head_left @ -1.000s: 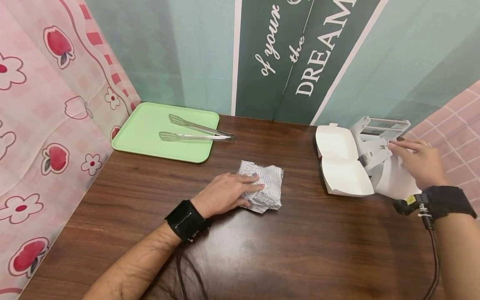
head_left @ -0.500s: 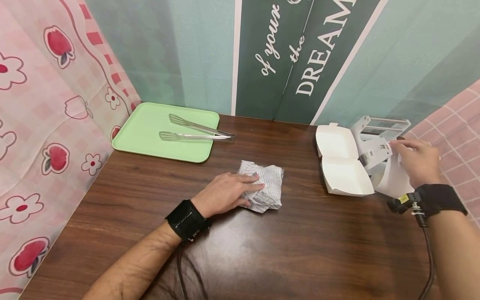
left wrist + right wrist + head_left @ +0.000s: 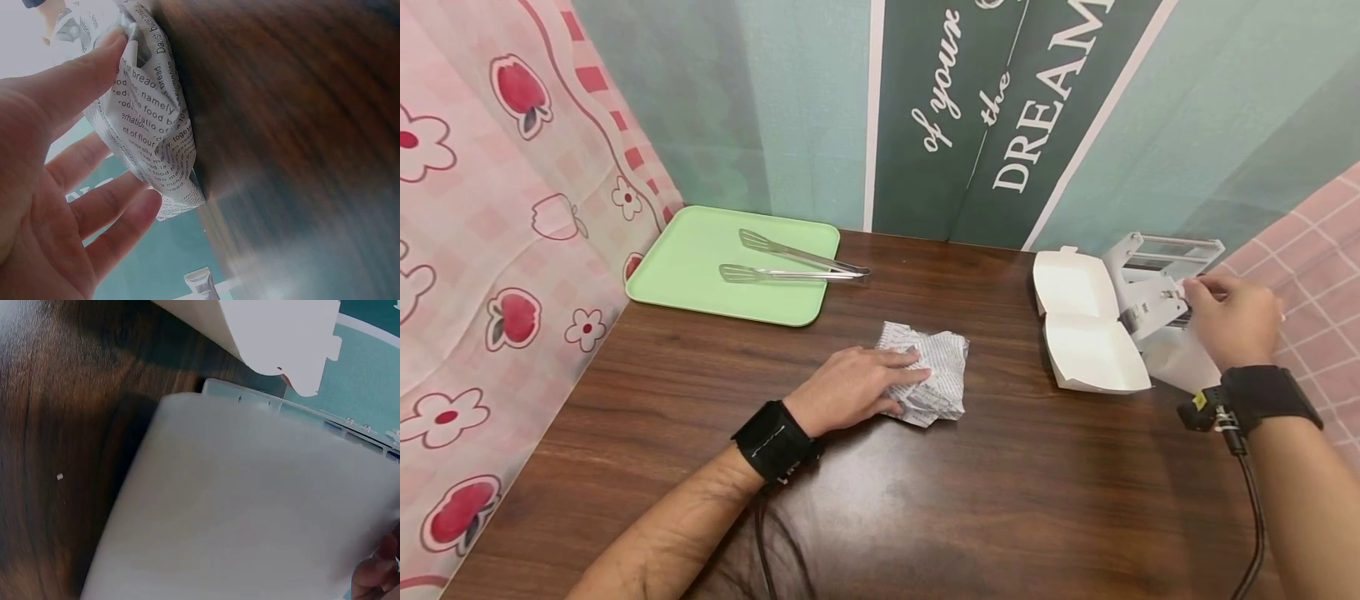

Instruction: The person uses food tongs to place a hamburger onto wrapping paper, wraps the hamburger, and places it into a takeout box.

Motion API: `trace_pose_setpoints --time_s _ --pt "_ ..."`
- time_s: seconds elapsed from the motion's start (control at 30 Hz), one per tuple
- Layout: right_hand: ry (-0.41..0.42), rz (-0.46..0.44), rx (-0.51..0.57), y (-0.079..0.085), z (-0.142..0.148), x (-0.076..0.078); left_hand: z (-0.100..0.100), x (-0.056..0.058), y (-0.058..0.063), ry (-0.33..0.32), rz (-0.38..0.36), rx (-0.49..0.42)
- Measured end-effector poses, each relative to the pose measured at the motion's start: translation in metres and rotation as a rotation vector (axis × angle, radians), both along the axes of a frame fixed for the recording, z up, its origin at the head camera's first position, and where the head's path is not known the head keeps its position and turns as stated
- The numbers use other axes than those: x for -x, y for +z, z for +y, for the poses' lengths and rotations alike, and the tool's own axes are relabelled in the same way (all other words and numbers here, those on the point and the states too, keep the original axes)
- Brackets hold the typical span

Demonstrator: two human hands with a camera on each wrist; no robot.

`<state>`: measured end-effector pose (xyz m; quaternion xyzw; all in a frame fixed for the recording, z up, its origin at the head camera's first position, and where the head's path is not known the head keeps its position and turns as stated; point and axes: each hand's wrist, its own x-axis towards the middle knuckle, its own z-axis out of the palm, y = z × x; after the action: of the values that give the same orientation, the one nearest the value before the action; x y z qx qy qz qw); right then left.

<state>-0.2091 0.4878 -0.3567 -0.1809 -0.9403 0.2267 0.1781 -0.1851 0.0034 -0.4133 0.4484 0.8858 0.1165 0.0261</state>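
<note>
One paper bundle (image 3: 943, 362) lies in the middle of the tabletop (image 3: 1000, 492), just as it did a second ago, under the left hand (image 3: 853, 383), whose relaxed, spread fingers rest on it. The right hand (image 3: 1240, 325), well apart from the bundle, has shifted slightly left and its fingers are more bent; the thumb tip is at the edge of one plastic stand (image 3: 1153, 307), and I cannot tell whether it pinches anything. Below that hand, one white sheet (image 3: 1180, 358) now shows lower than before, when it reached up near the fingertips. Just beside the stand lies one open white box (image 3: 1093, 358). Far left, one green tray (image 3: 692, 267) carries one pair of tongs (image 3: 797, 275), its joined end past the rim.
</note>
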Motion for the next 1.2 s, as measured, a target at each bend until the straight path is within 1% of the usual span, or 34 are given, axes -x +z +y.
trace_pose_setpoints --time_s 0.3,0.57,0.63,0.77,0.87,1.0,1.1,1.2 --pt "-0.024 0.009 -0.083 0.0025 -0.0049 -0.0021 0.0015 0.0004 -0.0013 -0.004 -0.009 0.004" --pt "-0.043 -0.047 -0.072 0.0033 -0.0063 -0.0001 0.0011 0.0003 -0.0012 -0.006 -0.01 0.005" --pt "-0.055 -0.049 -0.052 0.0033 -0.0061 0.0005 0.001 0.0004 -0.0013 -0.006 -0.007 0.004" --pt "-0.088 -0.012 -0.004 0.0016 -0.0032 0.0022 0.001 0.0007 -0.0018 -0.003 -0.005 0.006" --pt "-0.145 0.005 0.065 0.0016 -0.0005 0.0038 0.0011 0.0006 -0.0019 -0.002 -0.007 0.003" --pt "-0.21 -0.006 0.174 0.0038 0.0001 0.0045 0.0006 0.0001 -0.0012 -0.002 -0.009 -0.004" --pt "-0.235 -0.014 0.227 0.0055 -0.0006 0.0049 -0.0001 -0.0001 -0.0011 -0.001 -0.006 -0.009" --pt "-0.256 0.01 0.291 0.007 -0.0004 0.0059 -0.0007 0.0001 -0.0012 0.001 -0.003 -0.009"
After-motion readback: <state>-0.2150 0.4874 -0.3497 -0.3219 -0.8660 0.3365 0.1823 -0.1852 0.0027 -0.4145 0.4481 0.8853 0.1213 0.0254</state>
